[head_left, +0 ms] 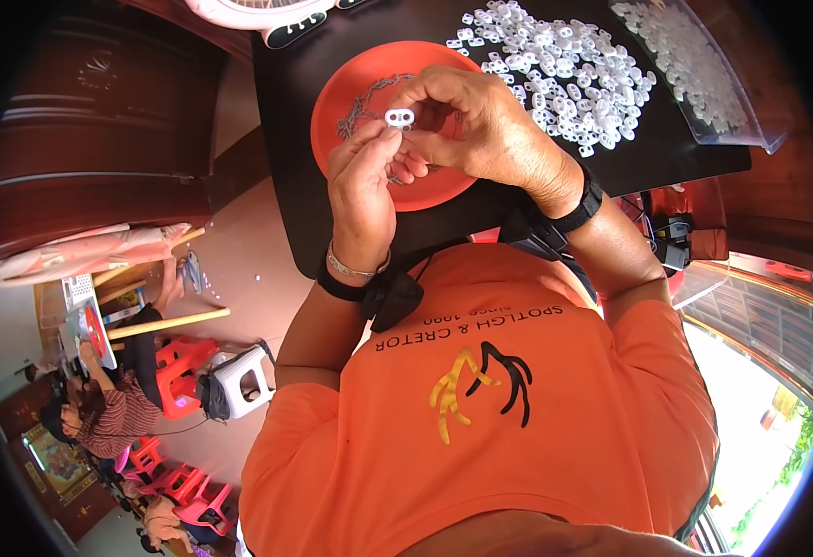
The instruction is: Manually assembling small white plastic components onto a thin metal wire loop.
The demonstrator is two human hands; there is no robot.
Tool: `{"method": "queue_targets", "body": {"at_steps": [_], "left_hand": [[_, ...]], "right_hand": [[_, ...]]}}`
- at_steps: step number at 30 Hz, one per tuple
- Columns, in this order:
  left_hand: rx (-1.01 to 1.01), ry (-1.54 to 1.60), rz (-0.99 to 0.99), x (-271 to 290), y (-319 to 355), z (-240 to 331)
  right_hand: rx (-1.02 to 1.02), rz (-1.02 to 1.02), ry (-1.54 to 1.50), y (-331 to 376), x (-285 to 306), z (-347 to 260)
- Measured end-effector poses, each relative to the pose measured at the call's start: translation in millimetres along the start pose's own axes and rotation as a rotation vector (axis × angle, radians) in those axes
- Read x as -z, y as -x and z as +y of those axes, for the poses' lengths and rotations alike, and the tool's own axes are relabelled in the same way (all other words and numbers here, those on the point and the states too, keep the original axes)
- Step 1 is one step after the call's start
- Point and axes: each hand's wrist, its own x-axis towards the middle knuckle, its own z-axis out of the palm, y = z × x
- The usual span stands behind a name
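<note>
Above the red-orange round tray (325, 139), a small white plastic piece with two holes (400, 118), shaped like a cord lock, is held up between my hands. My left hand (362, 181) is closed, its thumb and fingers pinching the piece from below. Curled over from the other side, my right hand (471, 121) has its index fingertip at the top edge of the piece and its thumb just beneath. Its inner fingers are partly hidden. Thin grey metal bits (358, 111), perhaps springs or chain, lie heaped in the tray behind my hands.
Many loose white two-hole pieces (564, 74) spread over the black table (281, 176) on the right. Beyond them stands a clear bin (685, 65) full of small pale parts. At far left, people sit among red stools (183, 371) and a white stool (248, 381).
</note>
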Motion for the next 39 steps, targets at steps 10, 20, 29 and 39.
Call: {"method": "queue_targets", "body": {"at_steps": [10,20,29,39], "left_hand": [[0.012,0.007,0.003,-3.7,-4.3,0.7],[-0.003,-0.038,0.06,-2.0,-7.9,-6.1],[0.002,-0.053,0.061,-3.6,-10.1,-4.0],[-0.028,0.06,0.087,-0.7,-10.6,-4.9]], "right_hand": [[0.081,-0.004,0.052,1.0,-0.1,3.1],[0.118,0.019,0.182,1.9,-5.5,8.3],[0.158,0.033,0.24,2.5,-9.2,5.8],[0.035,-0.048,0.036,4.7,-11.4,8.3]]}}
